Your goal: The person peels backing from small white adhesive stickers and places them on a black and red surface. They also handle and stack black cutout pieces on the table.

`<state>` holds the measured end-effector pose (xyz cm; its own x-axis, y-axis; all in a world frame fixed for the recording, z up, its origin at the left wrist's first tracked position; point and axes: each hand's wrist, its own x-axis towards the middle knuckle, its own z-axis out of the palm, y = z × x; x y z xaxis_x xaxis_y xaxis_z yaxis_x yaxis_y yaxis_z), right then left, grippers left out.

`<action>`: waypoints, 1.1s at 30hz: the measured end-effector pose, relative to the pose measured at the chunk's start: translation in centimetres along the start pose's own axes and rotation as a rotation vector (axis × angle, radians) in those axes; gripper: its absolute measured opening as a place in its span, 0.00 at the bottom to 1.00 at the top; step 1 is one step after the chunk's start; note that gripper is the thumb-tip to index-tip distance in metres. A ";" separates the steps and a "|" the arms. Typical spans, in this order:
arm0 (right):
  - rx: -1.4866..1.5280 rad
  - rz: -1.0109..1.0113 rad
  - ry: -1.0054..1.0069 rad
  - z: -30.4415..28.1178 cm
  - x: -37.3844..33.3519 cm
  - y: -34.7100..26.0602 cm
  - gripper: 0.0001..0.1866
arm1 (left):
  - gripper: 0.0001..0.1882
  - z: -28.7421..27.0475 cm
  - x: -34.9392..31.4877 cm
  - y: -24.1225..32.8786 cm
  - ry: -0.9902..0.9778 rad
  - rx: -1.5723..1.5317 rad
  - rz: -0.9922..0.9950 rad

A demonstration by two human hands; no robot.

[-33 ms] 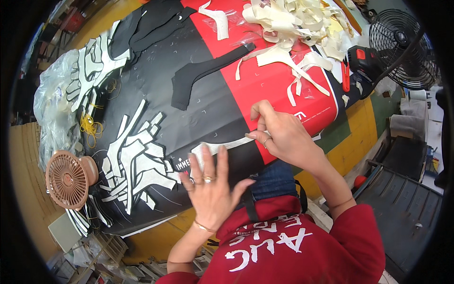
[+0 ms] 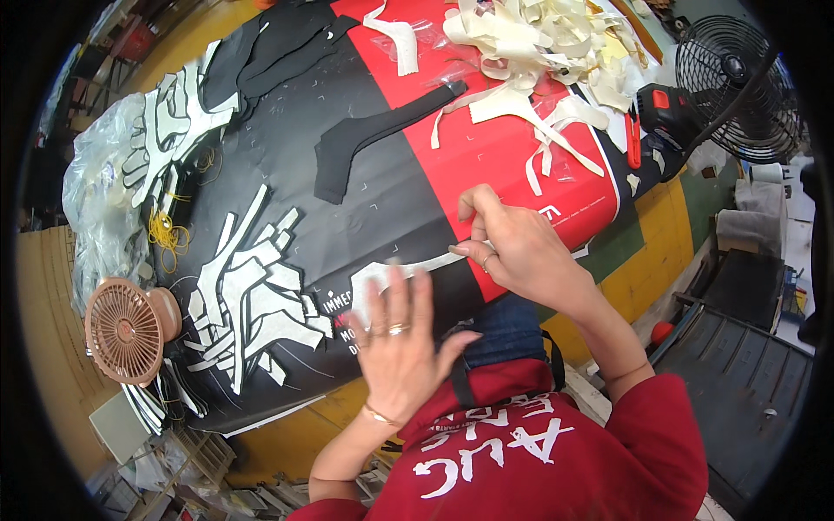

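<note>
A white, curved cut piece of sheet material (image 2: 417, 269) lies along the near edge of the table covering. It has a broad end at the left and a narrow strip at the right. My right hand (image 2: 521, 252) pinches the narrow end between thumb and fingers. Over the broad end, my left hand (image 2: 404, 347) is open, fingers spread and slightly blurred; whether its fingertips press on the piece I cannot tell. To its left lies a heap of white, dark-edged cut pieces (image 2: 261, 300).
Black cut pieces (image 2: 347, 148) lie mid-table. Cream strips and scraps (image 2: 512, 43) pile up at the far right, near a red cutter (image 2: 634, 139) and a black fan (image 2: 734, 78). A small pink fan (image 2: 126, 330), yellow thread (image 2: 165, 230) and clear plastic bag (image 2: 104, 182) are left.
My left hand has shifted slightly to the right over the white piece, uncovering more of its broad end and some printing on the covering. My right hand keeps its pinch.
</note>
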<state>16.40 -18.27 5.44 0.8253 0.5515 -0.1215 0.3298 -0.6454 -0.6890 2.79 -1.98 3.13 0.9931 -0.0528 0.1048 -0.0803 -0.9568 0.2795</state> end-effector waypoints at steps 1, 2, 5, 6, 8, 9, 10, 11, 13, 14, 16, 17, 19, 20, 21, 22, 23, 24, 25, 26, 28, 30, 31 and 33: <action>-0.018 0.023 -0.017 0.0 0.1 0.0 0.18 | 0.50 0.3 0.2 0.5 -0.128 -0.083 0.029; 0.019 -0.009 0.012 -0.1 0.0 -0.1 0.17 | 0.50 0.9 0.5 1.2 -0.142 -0.088 0.031; 0.114 0.055 0.059 -0.5 -0.6 0.0 0.18 | 0.53 2.1 1.4 1.7 -0.208 -0.196 -0.001; 0.150 0.133 0.047 -0.7 -1.1 0.1 0.18 | 0.53 2.2 1.4 1.6 -0.202 -0.175 0.010; 0.208 0.192 0.078 -0.7 -2.1 0.2 0.19 | 0.52 2.4 1.3 1.6 -0.209 -0.159 0.010; 0.229 0.164 0.127 -0.5 -2.4 0.2 0.19 | 0.52 2.4 1.2 1.7 -0.214 -0.158 0.003; 0.244 0.148 0.178 -0.2 -2.7 0.3 0.19 | 0.52 2.4 1.1 1.7 -0.211 -0.153 0.000; 0.197 0.079 0.245 0.3 -3.0 0.3 0.17 | 0.51 2.4 1.1 1.8 -0.183 -0.131 -0.015; 0.091 -0.007 0.363 1.2 -3.6 0.1 0.14 | 0.51 2.4 1.1 1.8 -0.198 -0.118 -0.015; 0.049 -0.065 0.413 1.5 -3.9 0.1 0.14 | 0.51 2.4 1.1 1.9 -0.192 -0.105 -0.015; -0.043 -0.181 0.492 2.0 -4.2 0.3 0.14 | 0.52 2.4 1.3 1.8 -0.214 -0.129 -0.005; -0.074 -0.158 0.519 2.1 -4.2 0.5 0.14 | 0.53 2.4 1.3 1.8 -0.218 -0.140 -0.006; -0.020 -0.059 0.566 2.4 -3.9 1.2 0.15 | 0.53 2.4 1.3 1.9 -0.229 -0.117 -0.003; 0.004 -0.007 0.587 2.6 -3.6 1.5 0.16 | 0.53 2.4 1.2 1.9 -0.233 -0.112 -0.003; -0.021 0.018 0.595 2.6 -3.6 1.8 0.16 | 0.53 2.4 1.2 1.9 -0.234 -0.106 -0.005; 0.007 0.018 0.594 2.8 -3.5 2.1 0.17 | 0.53 2.4 1.2 2.0 -0.235 -0.106 -0.008; 0.039 0.034 0.583 2.9 -3.5 2.3 0.18 | 0.53 2.4 1.2 2.0 -0.234 -0.106 -0.008; 0.072 0.052 0.573 3.1 -3.4 2.4 0.18 | 0.53 2.5 1.2 2.0 -0.235 -0.105 -0.009; 0.095 0.061 0.574 3.2 -3.4 2.6 0.19 | 0.53 2.5 1.2 2.0 -0.232 -0.104 -0.007; 0.118 0.070 0.576 3.3 -3.4 2.6 0.19 | 0.53 2.5 1.2 2.0 -0.229 -0.104 -0.005; 0.147 0.086 0.574 3.4 -3.4 2.7 0.20 | 0.54 2.5 1.2 2.0 -0.230 -0.099 -0.003; 0.152 0.096 0.569 3.4 -3.4 2.8 0.21 | 0.54 2.5 1.2 2.0 -0.231 -0.093 -0.001; 0.159 0.094 0.568 3.4 -3.4 2.8 0.21 | 0.54 2.5 1.2 1.9 -0.235 -0.088 -0.001; 0.158 0.098 0.564 3.3 -3.3 2.8 0.21 | 0.54 2.5 1.2 2.0 -0.241 -0.083 -0.002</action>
<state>13.02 -20.12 1.56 0.9790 0.0991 0.1784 0.2028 -0.5690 -0.7969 4.00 -4.63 1.40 0.9842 -0.1273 -0.1233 -0.0755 -0.9306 0.3581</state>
